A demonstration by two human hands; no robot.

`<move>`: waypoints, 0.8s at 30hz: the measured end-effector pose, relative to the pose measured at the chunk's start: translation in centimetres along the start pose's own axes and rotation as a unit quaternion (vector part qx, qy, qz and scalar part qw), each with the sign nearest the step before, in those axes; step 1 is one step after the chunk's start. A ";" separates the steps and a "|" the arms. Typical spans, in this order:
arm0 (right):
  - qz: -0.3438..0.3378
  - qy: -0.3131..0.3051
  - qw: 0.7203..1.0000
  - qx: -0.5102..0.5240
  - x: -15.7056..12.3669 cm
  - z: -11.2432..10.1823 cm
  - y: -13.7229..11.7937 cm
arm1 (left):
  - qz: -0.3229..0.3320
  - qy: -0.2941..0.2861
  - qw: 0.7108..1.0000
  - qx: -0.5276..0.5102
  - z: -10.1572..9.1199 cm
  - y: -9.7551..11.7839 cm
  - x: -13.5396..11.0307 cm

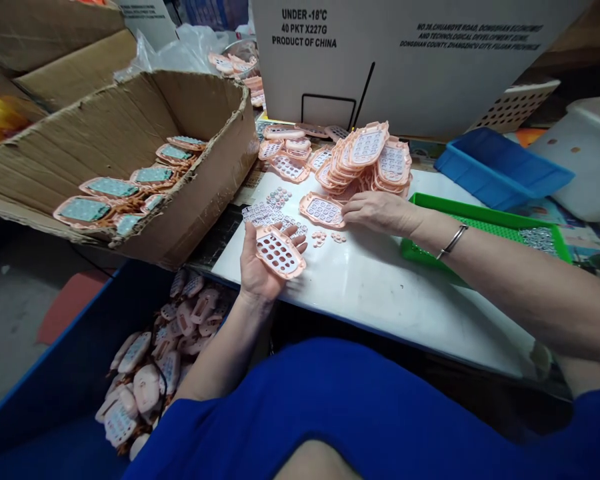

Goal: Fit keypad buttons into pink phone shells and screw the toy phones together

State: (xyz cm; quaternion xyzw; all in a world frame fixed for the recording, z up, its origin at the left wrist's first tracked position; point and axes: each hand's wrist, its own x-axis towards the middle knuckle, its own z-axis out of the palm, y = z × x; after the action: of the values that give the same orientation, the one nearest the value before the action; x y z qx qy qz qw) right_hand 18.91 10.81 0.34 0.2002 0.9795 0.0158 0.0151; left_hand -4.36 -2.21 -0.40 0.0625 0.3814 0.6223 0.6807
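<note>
My left hand [263,270] is palm up and supports a pink plastic shell [281,252] with rows of open holes, the thumb along its side. Farther right, my right hand [380,212] has its fingers bent at the right edge of another pink shell [323,211], whose holes are filled with pale keys; the fingertips are partly hidden. Small pink button pieces [319,239] lie just below that shell. Loose translucent keys [267,215] are spread behind my left hand. A stack of filled pink shells [365,157] rises behind my right hand.
A cardboard box [210,153] with shells and green boards stands left. Below it, a blue bin [55,387] holds many pink pieces. On the right are a green tray [485,217] with small metal parts and a blue tray [500,167]. A white printed box [405,73] stands behind.
</note>
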 end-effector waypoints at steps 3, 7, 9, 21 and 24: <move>0.032 0.014 0.999 -0.014 -0.4 0.0 -0.6 | 0.000 -0.016 1.000 -0.007 -0.2 -0.1 0.1; 0.077 0.041 0.996 -0.022 -0.2 -0.7 -2.8 | -0.007 -0.031 0.999 -0.019 -0.2 -0.2 0.1; 0.107 0.038 0.993 -0.016 0.6 -1.4 -3.9 | -0.007 -0.037 0.999 -0.016 0.0 -0.2 0.0; 0.273 -0.011 0.962 0.001 14.3 -4.9 -1.7 | 0.019 -0.053 0.997 -0.051 0.1 -0.1 0.7; 0.276 -0.030 0.961 0.004 16.6 -4.1 -0.4 | 0.010 -0.062 0.996 -0.061 -0.4 -0.3 0.7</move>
State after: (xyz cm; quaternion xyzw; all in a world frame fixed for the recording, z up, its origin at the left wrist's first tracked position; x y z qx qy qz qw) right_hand 3.35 16.81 4.05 0.4629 0.8855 0.0098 0.0389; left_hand -4.43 -1.79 -1.16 0.0632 0.2988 0.6458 0.6998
